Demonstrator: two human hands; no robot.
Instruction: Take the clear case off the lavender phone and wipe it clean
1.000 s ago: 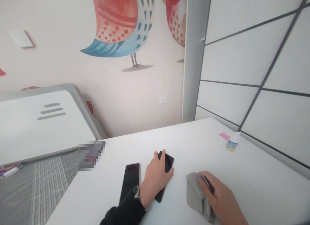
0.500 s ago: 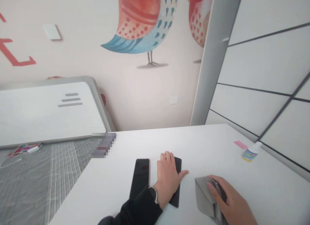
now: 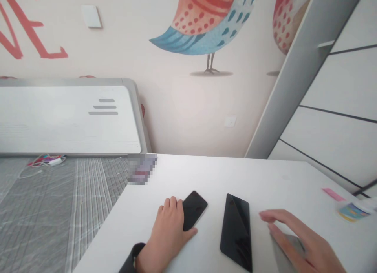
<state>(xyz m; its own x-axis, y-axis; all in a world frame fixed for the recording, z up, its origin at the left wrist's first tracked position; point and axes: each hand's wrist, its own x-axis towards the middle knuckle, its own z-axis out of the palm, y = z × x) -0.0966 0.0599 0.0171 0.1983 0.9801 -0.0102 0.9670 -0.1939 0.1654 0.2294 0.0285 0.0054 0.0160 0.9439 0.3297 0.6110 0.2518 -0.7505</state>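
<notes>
Nearest the camera, the left hand (image 3: 167, 235) lies flat with fingers spread on the near end of a black glossy smartphone (image 3: 193, 209); it presses down from above without clamping, and the phone's far end shows beyond the fingertips, its long axis running away from the person and tilted to the right. Just to the right, apart from that hand, lies a second black rectangular slab with a shiny face (image 3: 236, 230), a phone or a glass panel, I cannot tell which. Its long axis runs nearly straight away from the person, near end toward the bottom edge. The right hand (image 3: 297, 237) hovers just beside this slab on its right, fingers open and stretched toward the left, holding nothing that I can make out; its fingertips point at the slab's upper right side but stay clear of it. Under that palm rests a grey soft cleaning cloth (image 3: 287, 251), partly covered. So the slab sits between the two hands, nearer to the right one. All of this lies on a white smooth tabletop (image 3: 235, 179). Farther right near the table's edge sit a small bottle with a yellow-and-blue label (image 3: 353, 210), blurred, and a pink flat strip (image 3: 332, 194). Beyond the table's left edge is a grey checked bed cover (image 3: 59, 210), then a white headboard with a grey rim (image 3: 70, 116) and the wall mural of colourful birds (image 3: 206, 26).
</notes>
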